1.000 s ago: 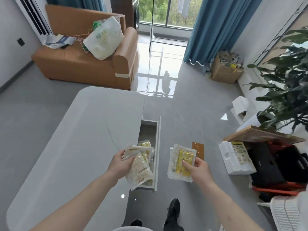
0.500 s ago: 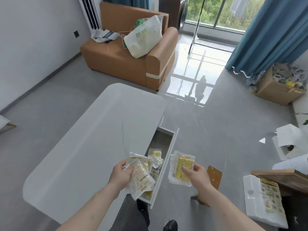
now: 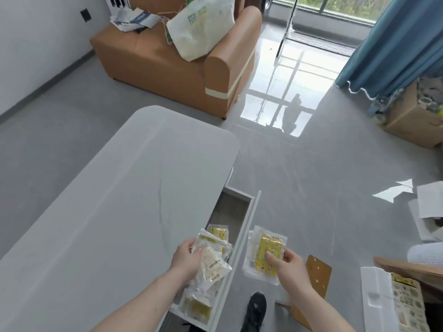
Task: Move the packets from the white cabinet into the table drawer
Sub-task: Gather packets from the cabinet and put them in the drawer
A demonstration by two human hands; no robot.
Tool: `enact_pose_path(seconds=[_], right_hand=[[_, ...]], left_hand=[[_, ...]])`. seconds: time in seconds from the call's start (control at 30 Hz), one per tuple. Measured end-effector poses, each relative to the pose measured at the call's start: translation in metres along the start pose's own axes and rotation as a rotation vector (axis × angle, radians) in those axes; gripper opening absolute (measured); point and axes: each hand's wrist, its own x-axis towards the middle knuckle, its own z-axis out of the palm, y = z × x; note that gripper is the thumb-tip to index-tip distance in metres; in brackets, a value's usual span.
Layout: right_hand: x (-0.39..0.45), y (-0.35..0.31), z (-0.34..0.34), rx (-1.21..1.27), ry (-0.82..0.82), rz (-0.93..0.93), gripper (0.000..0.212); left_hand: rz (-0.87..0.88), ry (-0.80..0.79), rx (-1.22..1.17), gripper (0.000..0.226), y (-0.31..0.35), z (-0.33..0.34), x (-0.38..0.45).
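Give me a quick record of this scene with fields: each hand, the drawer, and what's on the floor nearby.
left hand: grips a bunch of packets over the drawer
right hand: pinches a yellow packet, outside the drawer front
drawer: pulled open, some packets already inside
table: white top
floor: brown board by the right hand, black shoe below

Bright daylight pours in from the window (image 3: 335,6) at the top — a hard white glare sits on the glossy floor (image 3: 282,97), mirroring the window bars. Shadows are soft and faint. Wide-angle bending curves the wall (image 3: 36,56) and the edges — the whole picture is slightly soft, fine print unreadable.
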Motion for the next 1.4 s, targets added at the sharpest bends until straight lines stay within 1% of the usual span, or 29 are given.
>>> enact_pose_path(seconds=[0.23, 0.43, 0.57, 0.77, 0.87, 1.0, 1.07, 1.1, 1.2, 1.3, 1.4], right_hand=[[0.142, 0.024, 0.008, -0.061, 0.012, -0.001, 0.007], [0.255, 0.051, 0.012, -0.081, -0.013, -0.031, 0.007], [0.311, 0.074, 0.013, -0.095, -0.037, -0.037, 0.009], [0.360, 0.096, 0.012, -0.083, -0.055, -0.025, 0.010], [0.369, 0.102, 0.013, -0.075, -0.075, -0.011, 0.011], [0.371, 0.105, 0.014, -0.070, -0.094, 0.017, 0.011], [0.369, 0.103, 0.013, -0.065, -0.104, 0.025, 0.012], [0.368, 0.101, 0.013, -0.061, -0.108, 0.028, 0.012], [0.363, 0.094, 0.014, -0.052, -0.114, 0.031, 0.012], [0.356, 0.086, 0.013, -0.049, -0.115, 0.032, 0.012], [0.353, 0.078, 0.012, -0.050, -0.115, 0.021, 0.012]], left_hand=[[-0.018, 0.003, 0.088, 0.021, -0.021, 0.074, 0.142], [-0.007, 0.013, 0.182, 0.026, -0.041, 0.128, 0.261], [0.035, 0.020, 0.256, 0.031, -0.043, 0.158, 0.326], [0.074, -0.024, 0.250, 0.035, -0.037, 0.193, 0.393], [0.113, -0.046, 0.278, 0.054, -0.030, 0.204, 0.413], [0.142, 0.006, 0.476, 0.084, -0.024, 0.209, 0.414], [0.142, 0.023, 0.471, 0.096, -0.024, 0.208, 0.409], [0.136, 0.030, 0.447, 0.098, -0.024, 0.205, 0.405], [0.122, 0.064, 0.340, 0.091, -0.033, 0.199, 0.393], [0.083, 0.131, 0.231, 0.067, -0.039, 0.189, 0.380], [0.059, 0.161, 0.094, 0.042, -0.030, 0.185, 0.377]])
